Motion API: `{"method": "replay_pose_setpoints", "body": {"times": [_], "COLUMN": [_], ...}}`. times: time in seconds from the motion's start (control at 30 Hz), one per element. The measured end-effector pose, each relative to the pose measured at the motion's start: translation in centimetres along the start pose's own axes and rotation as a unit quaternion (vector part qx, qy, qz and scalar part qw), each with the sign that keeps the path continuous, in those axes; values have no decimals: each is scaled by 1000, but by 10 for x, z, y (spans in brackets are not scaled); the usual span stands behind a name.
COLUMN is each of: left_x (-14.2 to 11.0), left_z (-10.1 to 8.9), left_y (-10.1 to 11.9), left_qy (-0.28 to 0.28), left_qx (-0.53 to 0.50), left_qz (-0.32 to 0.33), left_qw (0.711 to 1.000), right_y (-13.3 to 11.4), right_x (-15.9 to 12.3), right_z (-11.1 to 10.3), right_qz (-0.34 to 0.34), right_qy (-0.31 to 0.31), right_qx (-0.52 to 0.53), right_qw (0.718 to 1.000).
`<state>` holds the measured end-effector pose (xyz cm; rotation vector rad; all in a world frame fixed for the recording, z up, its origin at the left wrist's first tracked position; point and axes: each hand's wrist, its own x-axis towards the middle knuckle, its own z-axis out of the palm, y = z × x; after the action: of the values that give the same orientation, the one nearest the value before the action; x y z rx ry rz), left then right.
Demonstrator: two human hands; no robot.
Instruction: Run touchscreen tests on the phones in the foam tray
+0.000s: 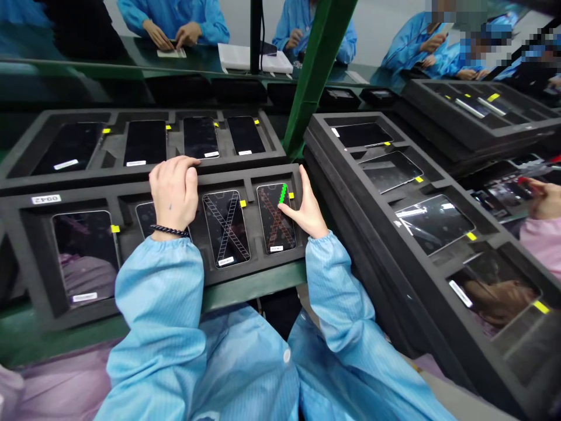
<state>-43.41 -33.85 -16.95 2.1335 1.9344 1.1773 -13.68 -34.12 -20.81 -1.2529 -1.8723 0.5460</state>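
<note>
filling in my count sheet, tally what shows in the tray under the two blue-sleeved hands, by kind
Screens: 4, one partly behind the left hand
Yellow tabs: 3
White labels: 4, one of them on the tray itself
Total visible: 11

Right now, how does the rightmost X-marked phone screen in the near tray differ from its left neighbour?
Pattern: the rightmost phone screen shows a reddish X, green on its upper-right arm; the left neighbour shows a pale ladder-like X.
Hand: the right hand has its thumb over the rightmost one's edge; no finger covers the neighbour.
Shared: near tray, white label at bottom, yellow tab at right.
</note>
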Motion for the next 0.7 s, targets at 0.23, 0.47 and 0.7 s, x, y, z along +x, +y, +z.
{"method": "replay_pose_setpoints", "body": {"times": [0.23, 0.47, 0.7], "left_x": [0, 0, 0], "left_z": [1, 2, 2], "left_y": [-4, -4, -3], "left_qy": [6, 11, 11], "left_qx": [16, 12, 5], "left_qz": [11, 15, 11], "left_qw": [1000, 1000, 1000], "right_y": [-8, -26, -42], "right_x": [-19, -42, -60], "right_z": [2, 6, 10], "right_qz": [-9, 26, 19], "right_qy": [-5, -29, -38], "right_qx": [-82, -148, -207], "right_qw": [997, 988, 977]}}
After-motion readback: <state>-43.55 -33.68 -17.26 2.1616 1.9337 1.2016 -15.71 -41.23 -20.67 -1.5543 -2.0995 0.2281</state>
